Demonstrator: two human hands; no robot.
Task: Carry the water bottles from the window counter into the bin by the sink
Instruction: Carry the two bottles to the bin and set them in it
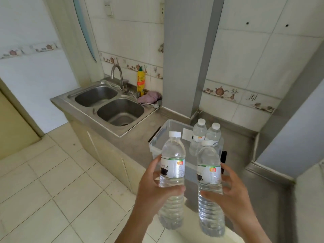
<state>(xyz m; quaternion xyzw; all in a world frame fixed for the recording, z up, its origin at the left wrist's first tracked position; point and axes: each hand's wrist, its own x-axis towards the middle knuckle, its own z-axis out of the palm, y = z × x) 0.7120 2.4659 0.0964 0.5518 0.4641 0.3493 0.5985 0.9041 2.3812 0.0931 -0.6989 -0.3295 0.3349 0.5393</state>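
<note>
I hold two clear water bottles upright in front of me. My left hand (154, 188) grips the left bottle (172, 174) around its label. My right hand (233, 195) grips the right bottle (209, 181) from the right side. Just beyond them a clear plastic bin (158, 139) sits on the steel counter to the right of the sink. Two more water bottles (199, 135) (213, 135) stand upright in the bin's far right part. The held bottles hide the bin's near side.
A steel double sink (112, 106) with a faucet (119, 76) lies left of the bin. A yellow detergent bottle (141, 82) and a pink cloth (149, 98) sit behind it. A grey pillar (185, 58) rises behind the bin. Tiled floor (61, 181) spreads to the left.
</note>
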